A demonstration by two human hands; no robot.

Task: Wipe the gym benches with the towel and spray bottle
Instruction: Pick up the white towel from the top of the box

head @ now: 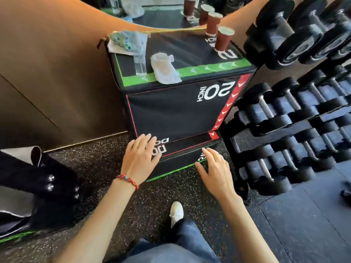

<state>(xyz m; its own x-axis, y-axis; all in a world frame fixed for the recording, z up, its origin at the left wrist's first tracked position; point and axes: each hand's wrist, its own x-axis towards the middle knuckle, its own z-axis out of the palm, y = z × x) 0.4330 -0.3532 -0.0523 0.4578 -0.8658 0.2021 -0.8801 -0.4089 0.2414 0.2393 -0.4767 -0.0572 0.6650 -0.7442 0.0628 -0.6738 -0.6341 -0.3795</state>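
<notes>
Step in hand, by judgement: approach, before pickup; nothing wiped yet. Left hand (141, 158) open, fingers spread, palm down, empty, in front of the lower face of the plyo box (171, 111); contact with the box not determinable. Right hand (214, 168) open, fingers loosely extended, empty, at 3 o'clock of the left hand, over the lower box (176, 164) edge near the floor (95, 168). Towel (164, 70) white, crumpled, lying on the box top, overhanging the green front strip. Bottle (139, 57) clear, upright, just beside the towel at its 9 o'clock, apart from it or barely touching; not resolvable. Both at 12 o'clock of the hands, well above them. Four brown cups (224, 37) in a row at 2 o'clock on the same top; a wad of wrapping (121, 39) at 11 o'clock of the bottle. Dumbbell rack (284, 120) at 3 o'clock. Next move, by judgement: raise both hands to the top, close one around the bottle body, gather the towel in the other. Caution: keep clear of the cups; grip the bottle low to avoid tipping. Bench to be wiped not identifiable with certainty here.
</notes>
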